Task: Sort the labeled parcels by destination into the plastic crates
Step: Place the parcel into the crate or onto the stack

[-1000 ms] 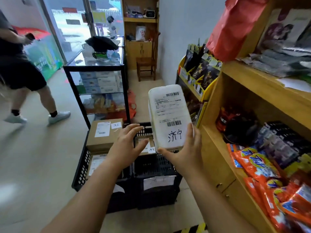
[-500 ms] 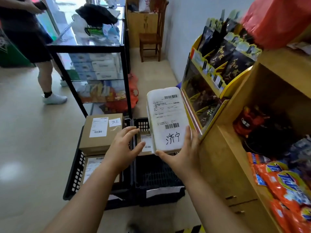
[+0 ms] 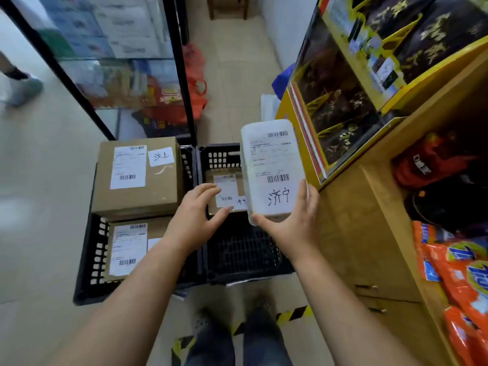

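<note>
in the left black crate (image 3: 98,250) on the pale tiled floor (image 3: 45,212), 2 barcode-labelled cardboard boxes lay, the upper box (image 3: 137,180) bearing a handwritten "汶上" slip. the left hand (image 3: 195,220) hovered over the right crate (image 3: 243,249), its fingers loose and holding nothing. the right hand (image 3: 290,225) grasped the lower end of the white parcel (image 3: 273,170) marked "济宁", above that crate beside the wooden shelf (image 3: 369,207).
</note>
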